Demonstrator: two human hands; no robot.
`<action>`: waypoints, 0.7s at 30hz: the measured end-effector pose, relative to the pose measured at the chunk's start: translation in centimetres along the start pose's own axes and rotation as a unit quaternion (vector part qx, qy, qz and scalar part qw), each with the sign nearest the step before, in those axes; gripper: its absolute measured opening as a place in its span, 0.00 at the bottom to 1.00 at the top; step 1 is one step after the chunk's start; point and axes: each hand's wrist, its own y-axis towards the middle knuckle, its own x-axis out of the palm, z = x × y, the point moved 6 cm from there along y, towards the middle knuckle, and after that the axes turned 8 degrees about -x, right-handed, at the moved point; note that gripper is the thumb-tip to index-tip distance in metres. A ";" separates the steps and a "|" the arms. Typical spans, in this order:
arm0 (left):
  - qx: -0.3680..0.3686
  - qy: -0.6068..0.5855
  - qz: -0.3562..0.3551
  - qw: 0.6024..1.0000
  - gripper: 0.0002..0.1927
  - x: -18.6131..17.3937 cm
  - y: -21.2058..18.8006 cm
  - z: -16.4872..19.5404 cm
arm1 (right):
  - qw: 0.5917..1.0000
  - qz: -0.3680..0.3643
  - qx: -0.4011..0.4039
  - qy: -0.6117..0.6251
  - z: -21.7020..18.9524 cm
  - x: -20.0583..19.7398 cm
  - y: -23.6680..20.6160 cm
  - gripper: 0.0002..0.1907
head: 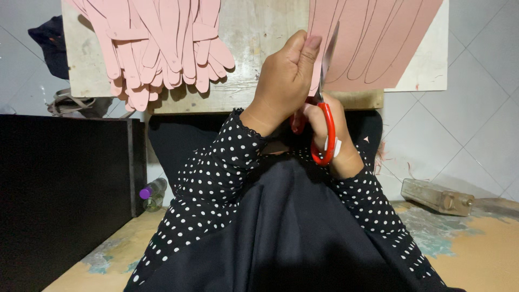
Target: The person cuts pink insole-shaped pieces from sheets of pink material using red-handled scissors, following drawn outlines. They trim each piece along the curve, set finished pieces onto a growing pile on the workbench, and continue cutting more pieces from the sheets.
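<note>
Both arms wear black sleeves (216, 178) dotted white, with what looks like a frilled cuff.

White tiled floor (465, 108), black cabinet (59, 189) (left side), worn wooden board (254, 32)

matt pink sheet (378, 43), glossy red-handled scissors (324, 130)

A: Entry, support surface?

B: Pale wooden board (259, 32), worn, its near edge towards the person.

A: Items lying on it?

B: Left of the board's middle, a heap of cut pink strips (162, 48) with rounded ends, overhanging the near edge. Right of the middle, a pink sheet (378, 43) marked with long curved outlines, on a white sheet (427, 65).
</note>
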 end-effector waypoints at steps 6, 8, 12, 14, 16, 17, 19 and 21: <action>-0.008 -0.014 0.006 1.000 0.16 0.4 0.0 -0.5 | 0.998 0.052 0.025 -0.033 0.4 0.0 -0.3 0.11; -0.014 -0.023 0.002 1.000 0.17 0.5 0.1 -0.7 | 0.996 0.070 0.032 -0.037 0.8 0.0 -0.3 0.11; -0.011 -0.050 -0.009 0.999 0.17 0.7 -0.2 -0.5 | 0.996 0.050 0.010 -0.076 1.1 -0.5 0.2 0.12; -0.016 -0.051 -0.028 0.998 0.18 1.0 -0.6 -0.4 | 0.997 0.021 -0.027 -0.074 0.7 -0.9 0.4 0.12; -0.033 -0.063 -0.045 0.996 0.18 1.0 -0.8 -0.4 | 0.998 0.039 -0.015 -0.055 1.1 -1.3 0.1 0.11; -0.040 -0.069 -0.054 0.995 0.18 1.1 -0.8 -0.4 | 0.998 0.047 -0.010 -0.046 1.3 -1.4 0.1 0.10; -0.038 -0.073 -0.050 0.995 0.18 1.0 -0.9 -0.3 | 0.997 0.054 -0.006 -0.055 1.6 -1.5 0.0 0.11; -0.037 -0.069 -0.043 0.996 0.18 1.0 -0.9 -0.2 | 0.996 0.062 0.000 -0.059 1.9 -1.3 -0.1 0.11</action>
